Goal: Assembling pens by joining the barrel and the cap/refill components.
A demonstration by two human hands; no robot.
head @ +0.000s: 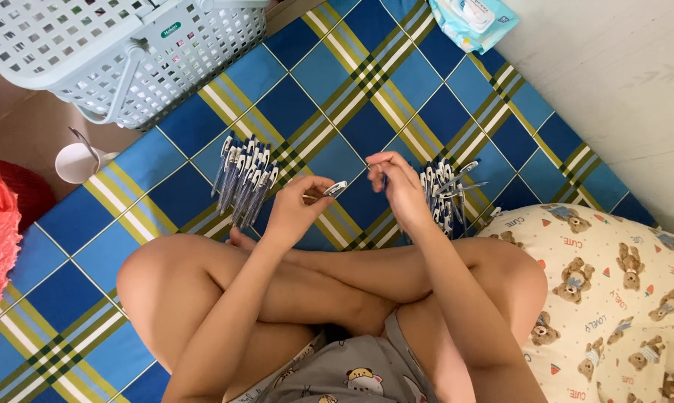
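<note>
Fingers (316,188) of left hand (296,209) pinched on a pen cap (336,188); right hand (398,186) fingertips closed on smth thin, prob a pen, can't tell. I see neat pen pile (243,175) left of fingers, looser pile (445,194) right w/ more to do, I'd judge. Surface: blue plaid mat (314,75); basket (120,52), cup (77,162) beyond, bear-print pillow (613,291) right.

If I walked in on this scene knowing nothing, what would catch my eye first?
Probably the bold blue, yellow and green plaid mat, with a person cross-legged on it. Their left hand pinches a small pen part over their knees and their right hand is raised opposite it, between two heaps of blue pens: the left pile and the right pile. A pale laundry basket sits top left and a teddy-bear pillow lower right.
</note>
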